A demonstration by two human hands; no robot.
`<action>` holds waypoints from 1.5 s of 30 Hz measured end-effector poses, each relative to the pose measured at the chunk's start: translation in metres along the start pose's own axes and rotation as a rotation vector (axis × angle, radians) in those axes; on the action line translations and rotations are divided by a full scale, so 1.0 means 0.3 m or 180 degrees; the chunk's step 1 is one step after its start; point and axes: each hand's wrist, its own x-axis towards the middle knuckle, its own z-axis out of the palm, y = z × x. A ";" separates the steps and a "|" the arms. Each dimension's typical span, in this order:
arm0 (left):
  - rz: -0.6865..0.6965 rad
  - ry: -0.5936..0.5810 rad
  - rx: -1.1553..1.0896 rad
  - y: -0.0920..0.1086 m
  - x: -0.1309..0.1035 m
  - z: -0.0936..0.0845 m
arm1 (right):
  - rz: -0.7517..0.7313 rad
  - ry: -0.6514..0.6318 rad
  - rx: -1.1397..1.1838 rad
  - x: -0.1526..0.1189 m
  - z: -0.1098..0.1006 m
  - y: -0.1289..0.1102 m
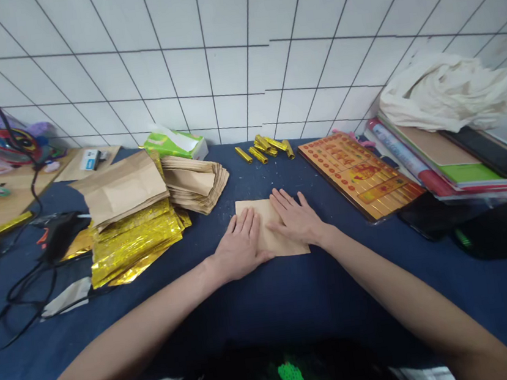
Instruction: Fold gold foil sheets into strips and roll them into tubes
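Head view: someone's left hand point(239, 245) and right hand point(298, 220) lie flat on a small brown paper point(269, 237) in the middle of the blue desk point(289, 296). Neither hand grips anything: the left fingers lie extended and near each other, the right ones fan out a little, tips reaching about the far edge. I can't tell from here whether the paper is one layer or folded.

Standing by, I'd worry about uneven pressure; one palm sliding harder than the other could skew or crease it. Pale specks near the far edge might leave dents if caught underneath. Beyond, gold tubes point(269, 146) lie loose and could roll at a stray knock. Over by the left arm, brown sheets point(126, 190) rest unevenly on gold sheets point(135, 244), so a bumping elbow might send that pile sliding. Beside it lies a glue gun point(59, 233); if hot, which I can't tell, it could mark the foil.
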 end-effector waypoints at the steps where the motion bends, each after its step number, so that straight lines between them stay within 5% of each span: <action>1: -0.0004 -0.0003 -0.0002 0.001 0.000 -0.001 | 0.0017 0.0036 -0.0025 0.000 -0.010 -0.015; 4: -0.0040 0.0011 -0.0029 0.006 0.000 -0.004 | -0.0168 0.0198 0.0029 -0.001 -0.031 -0.085; 8: -0.0126 0.0049 -0.0093 0.012 -0.002 0.000 | -0.0770 -0.0072 0.0436 0.000 -0.016 -0.139; 17: -0.0231 -0.0275 -0.0304 0.016 0.016 -0.054 | -0.0435 0.0094 0.0101 0.021 0.027 -0.031; 20: -0.0166 -0.0071 -0.0516 0.040 0.073 -0.074 | -0.0462 0.0023 -0.0012 0.022 0.033 -0.033; 25: 0.0161 0.0060 -0.0651 0.042 0.142 -0.025 | -0.0516 -0.0126 -0.0089 0.027 0.030 -0.040; 33: 0.0165 -0.0114 -0.0284 -0.060 0.053 0.004 | -0.0508 0.0067 0.0104 0.002 0.025 -0.023; 41: 0.0095 -0.0114 -0.0252 -0.066 0.036 0.006 | 0.0219 -0.0184 -0.0099 -0.105 0.003 0.095; 45: 0.0029 -0.0247 -0.0302 -0.070 0.021 -0.025 | 0.0573 0.0348 -0.0346 -0.177 -0.050 0.060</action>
